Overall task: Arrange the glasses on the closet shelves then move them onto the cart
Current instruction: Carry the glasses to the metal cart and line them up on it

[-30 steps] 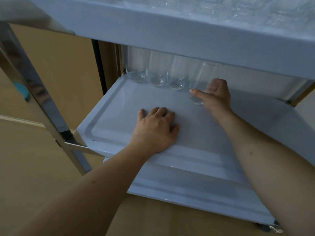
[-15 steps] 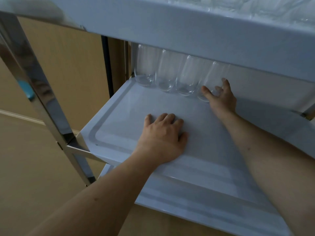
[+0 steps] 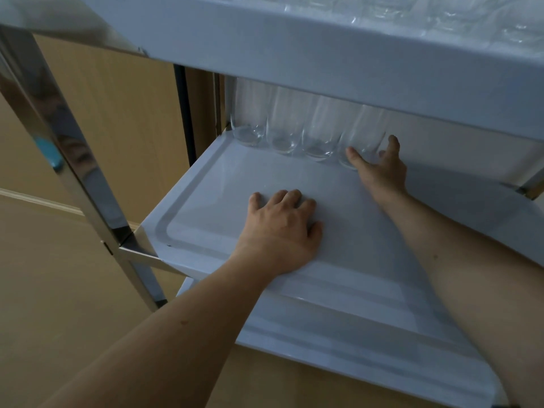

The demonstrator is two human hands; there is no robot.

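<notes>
Clear glass tumblers stand in a row of four along the back edge of the cart's middle shelf (image 3: pixel 223 184), each upright with its long axis vertical and its thick base on the white tray surface. From the left they are the first glass (image 3: pixel 248 119), the second glass (image 3: pixel 287 125), the third glass (image 3: pixel 323 131) and the fourth glass (image 3: pixel 365 134); they sit side by side, touching or nearly so, and their rims are hidden behind the lip of the top shelf (image 3: pixel 294 51). More glasses (image 3: pixel 441 16) crowd the top shelf, seen only as pale blurred shapes over its front wall. A lower shelf (image 3: pixel 353 343) shows beneath the middle one.

The right hand (image 3: pixel 379 172) reaches to the fourth glass: its thumb lies against the left side of the base and one finger stands up along the right side, so the grip is spread loosely about the base, fingers mostly straight. Whether the other fingers touch the glass cannot be told. The left hand (image 3: pixel 279 231) lies palm down on the middle shelf near its front edge, fingers straight and close together, pressing flat and holding nothing.

A polished metal post (image 3: pixel 59 136) of the cart frame runs down the left, with tan floor (image 3: pixel 44 290) and a wooden panel (image 3: pixel 117 119) behind it.
</notes>
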